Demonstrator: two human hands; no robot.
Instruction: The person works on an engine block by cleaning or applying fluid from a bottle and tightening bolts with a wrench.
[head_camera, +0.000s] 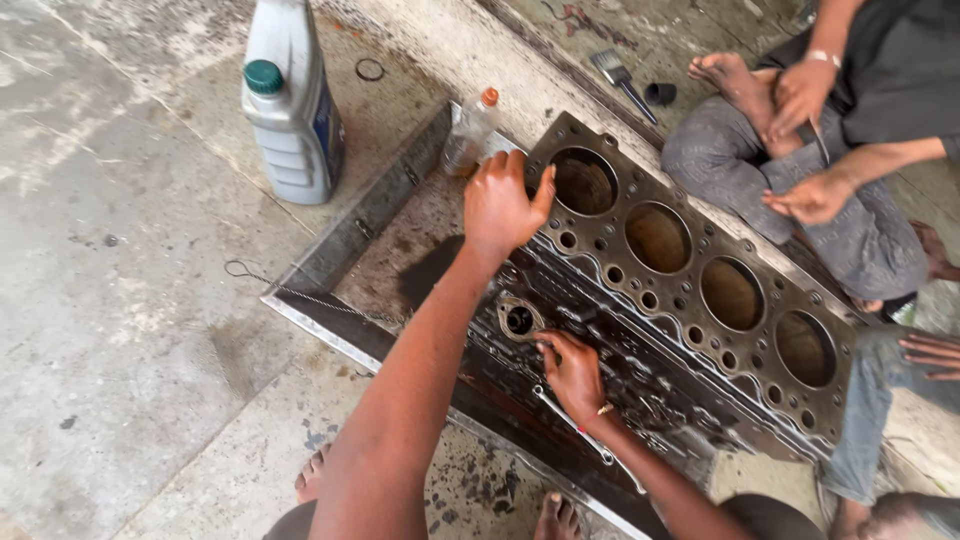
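An engine block (690, 290) lies in a metal tray (330, 250) on a stained concrete floor (120, 300). The left hand (503, 205) rests spread on its ten-o'clock corner. The right hand (572, 375) pinches a port (520, 320) at seven o'clock; a jug (290, 100) stands at eleven.

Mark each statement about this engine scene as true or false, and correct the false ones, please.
1. The left hand rests on the end of the engine block. True.
2. The block's top shows six large round bores. False: four bores show.
3. The right hand is at the block's side, near a round flanged opening. True.
4. The grey jug has a red cap. False: its cap is green; the small clear bottle has an orange cap.
5. A spanner lies below the right hand. True.
6. The brush lies inside a bore. False: it lies on the floor beyond the block.
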